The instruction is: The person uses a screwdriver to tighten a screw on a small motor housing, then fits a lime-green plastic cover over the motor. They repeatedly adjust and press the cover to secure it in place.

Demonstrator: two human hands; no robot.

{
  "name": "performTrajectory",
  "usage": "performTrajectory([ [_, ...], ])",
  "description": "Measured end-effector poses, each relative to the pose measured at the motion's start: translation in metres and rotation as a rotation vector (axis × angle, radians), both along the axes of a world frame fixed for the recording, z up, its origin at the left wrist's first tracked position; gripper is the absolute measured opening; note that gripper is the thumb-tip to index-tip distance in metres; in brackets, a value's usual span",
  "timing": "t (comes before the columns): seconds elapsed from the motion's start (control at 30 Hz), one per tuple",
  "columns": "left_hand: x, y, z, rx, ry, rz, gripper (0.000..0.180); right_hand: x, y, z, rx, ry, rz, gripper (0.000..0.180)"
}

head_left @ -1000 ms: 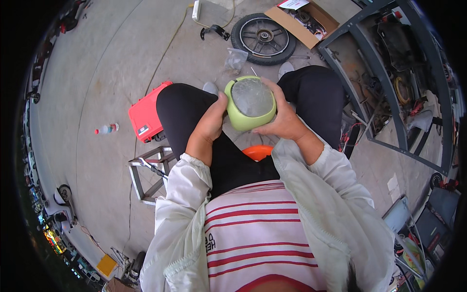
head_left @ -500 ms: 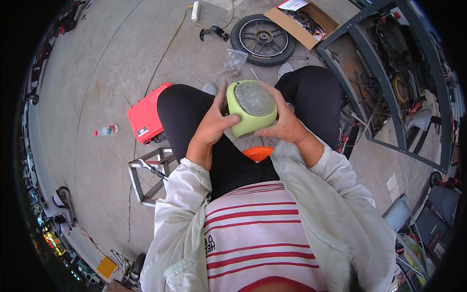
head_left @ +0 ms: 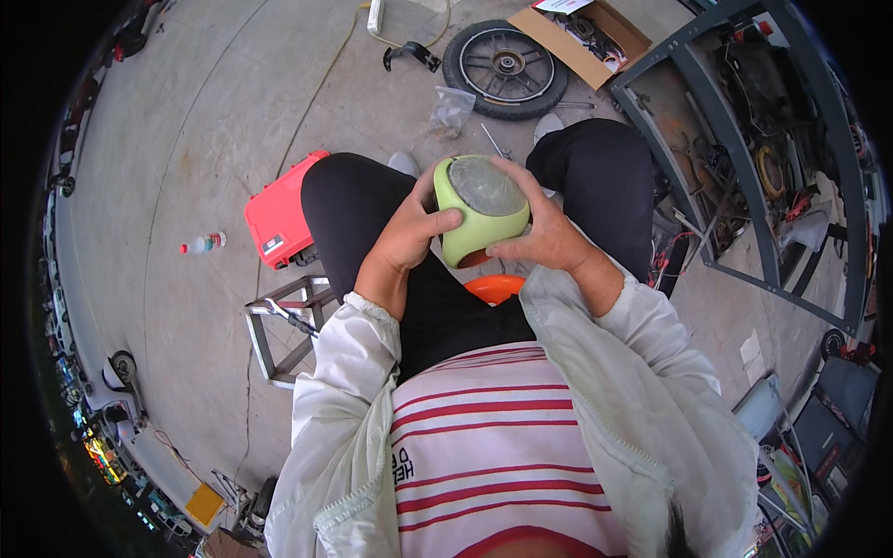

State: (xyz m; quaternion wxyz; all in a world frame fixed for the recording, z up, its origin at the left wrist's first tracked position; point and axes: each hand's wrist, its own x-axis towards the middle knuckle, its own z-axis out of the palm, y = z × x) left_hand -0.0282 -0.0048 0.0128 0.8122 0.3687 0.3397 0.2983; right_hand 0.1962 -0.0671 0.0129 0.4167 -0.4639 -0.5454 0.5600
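Between my two hands is a lime-green scooter headlight (head_left: 482,221) with a round, clear, dull-looking lens on its upper face. My left hand (head_left: 416,223) wraps its left side, thumb pressed on the green shell. On the other side, my right hand (head_left: 542,223) grips the housing with the fingers over its top edge and the thumb low on its side. The headlight is held above the floor between my knees, and its underside is mostly hidden. Just below it, part of an orange round thing (head_left: 496,287) shows between my legs.
Left of me are a red tool case (head_left: 279,216), a metal frame stool (head_left: 284,339) with a tool on it, and a plastic bottle (head_left: 203,244). Ahead lie a wheel (head_left: 505,70), a clear plastic bag (head_left: 452,112) and an open cardboard box (head_left: 609,42). A grey metal rack (head_left: 693,177) stands right.
The headlight has tilted slightly within my hands, its lower edge showing a reddish tint. Both hands keep hold, with small finger shifts.
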Motion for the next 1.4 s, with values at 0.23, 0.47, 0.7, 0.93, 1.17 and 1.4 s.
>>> performTrajectory([
  [0.23, 0.013, -0.002, -0.012, 0.141, 0.218, 0.035, 0.093, -0.008, 0.003, -0.021, -0.012, -0.176, -0.078, 0.112],
  [0.47, 0.013, -0.004, -0.031, 0.277, 0.474, -0.006, 0.075, -0.013, 0.007, -0.036, -0.215, -0.076, -0.129, 0.103],
  [0.7, 0.010, 0.002, -0.012, 0.156, 0.415, 0.220, 0.067, -0.001, 0.009, -0.015, -0.306, 0.231, -0.098, 0.094],
  [0.93, 0.002, 0.001, -0.009, -0.064, 0.173, -0.134, 0.081, 0.007, 0.009, -0.018, -0.258, 0.335, -0.040, 0.092],
  [1.17, -0.004, 0.003, -0.022, -0.045, 0.240, -0.056, 0.086, 0.011, 0.009, -0.008, -0.274, 0.418, -0.040, 0.087],
  [1.4, 0.004, 0.000, -0.009, 0.018, 0.205, 0.023, 0.085, 0.006, 0.009, -0.007, -0.286, 0.440, 0.038, 0.085],
])
